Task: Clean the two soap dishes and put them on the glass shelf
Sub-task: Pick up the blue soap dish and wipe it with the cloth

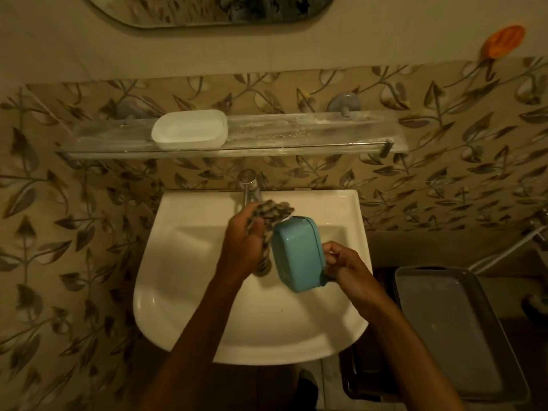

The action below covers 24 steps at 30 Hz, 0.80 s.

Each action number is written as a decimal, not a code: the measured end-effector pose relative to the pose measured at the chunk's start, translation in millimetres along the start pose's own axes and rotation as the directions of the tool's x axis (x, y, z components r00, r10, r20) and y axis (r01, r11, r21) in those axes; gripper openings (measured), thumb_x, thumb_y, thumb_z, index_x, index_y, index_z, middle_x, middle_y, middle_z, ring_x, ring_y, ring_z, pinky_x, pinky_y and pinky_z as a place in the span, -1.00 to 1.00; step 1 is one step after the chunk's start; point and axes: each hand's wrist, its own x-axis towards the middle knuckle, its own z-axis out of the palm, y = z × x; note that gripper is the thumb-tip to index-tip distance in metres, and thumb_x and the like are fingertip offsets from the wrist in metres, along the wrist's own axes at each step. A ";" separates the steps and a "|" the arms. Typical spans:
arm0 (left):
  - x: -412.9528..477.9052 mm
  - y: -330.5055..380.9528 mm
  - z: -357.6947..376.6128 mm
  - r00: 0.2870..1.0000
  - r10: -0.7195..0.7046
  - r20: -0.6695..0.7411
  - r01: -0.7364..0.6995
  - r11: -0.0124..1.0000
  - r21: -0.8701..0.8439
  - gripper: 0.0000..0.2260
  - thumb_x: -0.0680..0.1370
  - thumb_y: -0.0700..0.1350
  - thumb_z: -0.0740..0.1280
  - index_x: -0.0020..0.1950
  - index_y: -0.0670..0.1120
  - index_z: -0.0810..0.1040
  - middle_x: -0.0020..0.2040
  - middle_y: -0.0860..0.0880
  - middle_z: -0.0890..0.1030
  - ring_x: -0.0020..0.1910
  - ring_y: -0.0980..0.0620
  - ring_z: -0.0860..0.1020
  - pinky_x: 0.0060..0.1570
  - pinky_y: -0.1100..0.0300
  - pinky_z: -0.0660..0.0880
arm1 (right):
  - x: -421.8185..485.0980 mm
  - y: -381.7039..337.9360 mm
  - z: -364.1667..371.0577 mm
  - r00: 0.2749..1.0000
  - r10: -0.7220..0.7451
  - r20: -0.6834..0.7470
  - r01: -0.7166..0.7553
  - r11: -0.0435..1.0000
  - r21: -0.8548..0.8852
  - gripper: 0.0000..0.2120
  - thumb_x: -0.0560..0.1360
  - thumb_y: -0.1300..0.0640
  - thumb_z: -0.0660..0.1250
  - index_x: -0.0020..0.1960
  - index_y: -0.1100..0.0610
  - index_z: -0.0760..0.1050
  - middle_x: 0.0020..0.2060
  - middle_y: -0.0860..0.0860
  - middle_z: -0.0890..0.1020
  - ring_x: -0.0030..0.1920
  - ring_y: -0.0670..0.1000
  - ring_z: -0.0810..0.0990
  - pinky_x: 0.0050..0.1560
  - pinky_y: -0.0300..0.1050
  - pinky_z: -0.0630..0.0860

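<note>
I am standing at the sink (189, 318) with both hands over the basin. My right hand (341, 262) is gripping the blue dish (296, 253) by its right edge, fingers curled onto the rim, and holding it tilted on its side so that its underside is facing me. My left hand (246, 241) is clenched around a patterned cloth (271, 213), which is bunching up above my knuckles and hanging down below my palm; the cloth is lying against the dish's left side and top corner. Both are hovering just in front of the tap (250, 185), above the basin and not resting on it. The white dish (189, 130) is sitting upright on the glass shelf (296, 132), toward its left half, well apart from my hands. The shelf is running along the leaf-patterned wall above the sink, its right half showing pale streaks. A grey tray (450, 321) is lying to the right of the sink, and an orange holder (502, 43) is sticking to the wall at upper right.
</note>
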 end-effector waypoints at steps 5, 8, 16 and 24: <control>-22.1 -6.7 -25.0 0.977 -0.181 -0.114 0.130 0.925 -0.357 -0.64 0.63 -0.22 0.08 -0.08 0.14 0.58 -0.18 -0.10 0.63 -0.20 -0.18 0.57 -0.20 -0.04 0.54 | 17.6 0.1 3.6 0.946 0.120 -0.301 -0.085 0.988 0.127 -0.75 0.46 0.12 0.13 -0.31 0.06 0.51 -0.34 -0.02 0.59 -0.23 -0.01 0.54 -0.21 -0.14 0.42; -28.2 -1.2 -22.4 0.968 -0.131 -0.213 0.076 0.965 -0.252 -0.65 0.62 -0.24 0.08 -0.08 0.14 0.54 -0.15 -0.11 0.60 -0.16 -0.08 0.59 -0.18 0.02 0.55 | 25.1 -1.6 13.8 0.879 0.270 -0.393 -0.137 0.932 0.335 -0.53 0.44 -0.25 0.16 -0.27 0.12 0.59 -0.24 0.12 0.69 -0.15 0.19 0.65 -0.05 0.06 0.55; -61.5 37.8 32.4 0.957 0.288 -0.041 -0.279 0.949 0.147 -0.68 0.59 -0.14 0.11 0.28 -0.16 0.50 0.26 -0.10 0.55 0.26 0.08 0.52 0.22 0.05 0.51 | 19.8 -19.7 45.1 0.882 0.100 -0.460 0.005 0.975 0.221 -0.61 0.52 -0.11 0.21 0.00 0.22 0.55 -0.02 0.23 0.64 -0.06 0.08 0.67 0.05 0.08 0.56; -46.9 24.5 29.9 0.976 0.217 0.023 -0.215 0.934 0.285 -0.64 0.55 -0.06 0.11 0.31 -0.05 0.49 0.37 -0.05 0.48 0.37 -0.02 0.41 0.30 -0.15 0.37 | 14.5 -15.9 31.7 0.870 0.117 -0.479 0.130 0.883 0.452 -0.73 0.32 -0.05 0.13 -0.42 0.07 0.47 -0.39 0.10 0.51 -0.32 0.10 0.50 -0.23 -0.07 0.40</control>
